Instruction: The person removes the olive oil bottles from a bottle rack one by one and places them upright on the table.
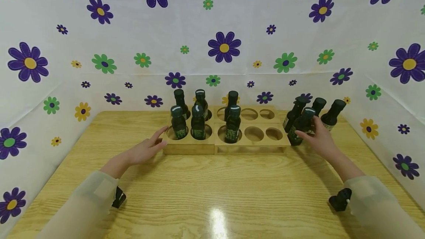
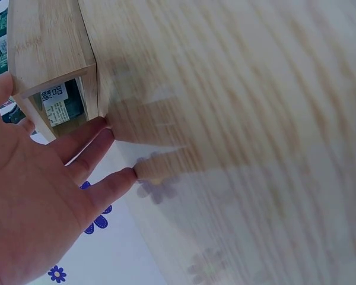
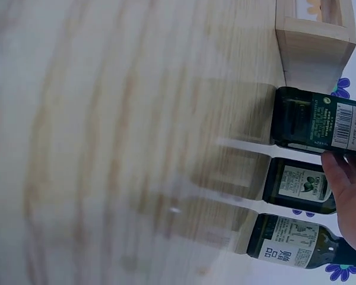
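A two-block wooden rack (image 1: 189,146) stands at the middle of the table with several dark green bottles (image 1: 198,123) upright in its holes. Its right block has several empty holes (image 1: 254,134). My left hand (image 1: 149,146) lies open, with straight fingertips touching the rack's left front corner (image 2: 47,53). My right hand (image 1: 317,135) grips the front bottle (image 1: 300,123) of a loose group just right of the rack. That bottle (image 3: 314,122) stands on the table beside the rack's end (image 3: 314,41). Three other loose bottles (image 1: 333,111) stand behind it.
White cloth with purple, green and yellow flowers (image 1: 224,47) walls in the table at the back and both sides. The wooden tabletop (image 1: 212,187) stretches bare in front of the rack. Black wrist mounts (image 1: 340,198) sit on both sleeves.
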Available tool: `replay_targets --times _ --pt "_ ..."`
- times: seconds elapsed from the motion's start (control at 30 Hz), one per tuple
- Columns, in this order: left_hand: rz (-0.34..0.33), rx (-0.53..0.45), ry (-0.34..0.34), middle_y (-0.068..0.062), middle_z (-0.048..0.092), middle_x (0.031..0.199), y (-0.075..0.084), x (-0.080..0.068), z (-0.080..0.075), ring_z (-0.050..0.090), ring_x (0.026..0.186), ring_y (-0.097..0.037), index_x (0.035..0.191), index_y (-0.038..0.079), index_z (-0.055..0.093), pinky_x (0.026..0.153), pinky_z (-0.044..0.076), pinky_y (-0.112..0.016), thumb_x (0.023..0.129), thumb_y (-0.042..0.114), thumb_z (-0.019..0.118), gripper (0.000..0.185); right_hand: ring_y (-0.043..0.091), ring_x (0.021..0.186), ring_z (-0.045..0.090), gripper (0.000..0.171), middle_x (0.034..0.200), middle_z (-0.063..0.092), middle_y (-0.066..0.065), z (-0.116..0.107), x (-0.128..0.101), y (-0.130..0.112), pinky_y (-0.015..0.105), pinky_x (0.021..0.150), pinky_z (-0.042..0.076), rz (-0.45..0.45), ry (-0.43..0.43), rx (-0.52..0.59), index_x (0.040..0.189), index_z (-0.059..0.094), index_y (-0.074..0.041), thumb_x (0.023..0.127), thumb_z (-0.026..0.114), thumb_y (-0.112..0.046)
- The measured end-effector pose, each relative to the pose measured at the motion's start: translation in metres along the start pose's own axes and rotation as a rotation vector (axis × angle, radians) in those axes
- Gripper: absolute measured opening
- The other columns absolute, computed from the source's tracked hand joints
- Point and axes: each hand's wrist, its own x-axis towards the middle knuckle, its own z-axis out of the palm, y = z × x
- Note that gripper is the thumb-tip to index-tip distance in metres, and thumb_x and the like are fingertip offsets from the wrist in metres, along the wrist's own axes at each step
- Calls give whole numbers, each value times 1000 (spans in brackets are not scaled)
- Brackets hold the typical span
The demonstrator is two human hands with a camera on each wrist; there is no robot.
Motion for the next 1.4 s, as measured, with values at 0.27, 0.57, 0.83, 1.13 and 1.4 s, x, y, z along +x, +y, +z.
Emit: replay_targets --times 0.27,0.57,0.83,1.13,1.4 --pt "7 -6 0 -38 27 146 -1 1 -1 29 133 -54 157 21 1 106 20 -65 105 48 31 66 48 124 39 75 139 37 32 -8 -12 -8 52 98 40 -33 147 -6 148 17 6 96 64 -20" --pt "4 5 3 -39 27 146 0 1 -1 30 132 -55 157 20 1 106 21 -66 105 47 31 66 -4 111 41 57 128 47 12 -8 -26 -31 8 86 37 -166 307 5 137 38 2 91 69 -11" --pt "-1 7 2 -38 28 146 1 1 -1 30 132 -54 157 20 1 106 21 -65 105 47 30 66 22 118 47 56 131 46 18 9 -23 -60 9 88 37 -251 204 52 136 39 4 89 69 -2" --pt "3 2 3 -37 30 146 2 -1 0 33 131 -55 157 19 1 106 22 -65 106 45 31 65 35 124 45 60 135 46 16 39 -6 -79 36 99 42 -293 48 125 138 37 0 89 70 -2" --pt "7 -4 5 -38 29 146 3 -3 1 32 131 -55 157 19 1 106 21 -65 106 44 32 65 36 124 45 59 134 48 20 71 11 -88 55 96 42 -272 -38 200 138 38 0 90 70 -4"
